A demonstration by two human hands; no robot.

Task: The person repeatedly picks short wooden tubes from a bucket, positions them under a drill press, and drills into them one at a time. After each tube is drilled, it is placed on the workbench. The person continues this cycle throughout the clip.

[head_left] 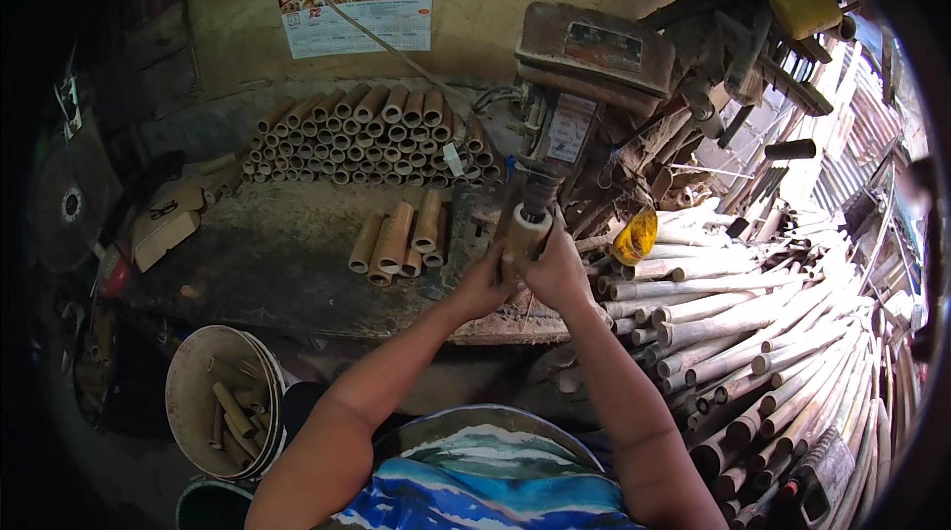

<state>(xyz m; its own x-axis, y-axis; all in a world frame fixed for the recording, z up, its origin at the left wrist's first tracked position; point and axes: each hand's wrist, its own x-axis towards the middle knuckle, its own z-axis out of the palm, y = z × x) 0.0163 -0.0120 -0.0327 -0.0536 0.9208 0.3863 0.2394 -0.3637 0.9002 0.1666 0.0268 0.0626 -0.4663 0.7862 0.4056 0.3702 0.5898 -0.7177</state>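
Note:
Both my hands are wrapped round a short bamboo tube (pixel 525 238), its pale cut rim tilted up at the chuck of a drill press (pixel 592 53). The tool at the spindle's lower end meets the tube's open end; how deep it sits I cannot tell. My left hand (pixel 483 286) grips the tube low on its left side. Higher up on the right, my right hand (pixel 555 272) closes round it, thumb across the front. To the left, on the worn bench (pixel 248 277), lies a small group of cut bamboo tubes (pixel 394 238).
Stacked bamboo tubes (pixel 367 139) line the bench's back. A white bucket (pixel 188 401) with bamboo pieces stands at lower left. Long bamboo poles (pixel 753 332) fill the right side, near a yellow container (pixel 634 238). A cardboard piece (pixel 166 238) lies at the bench's left.

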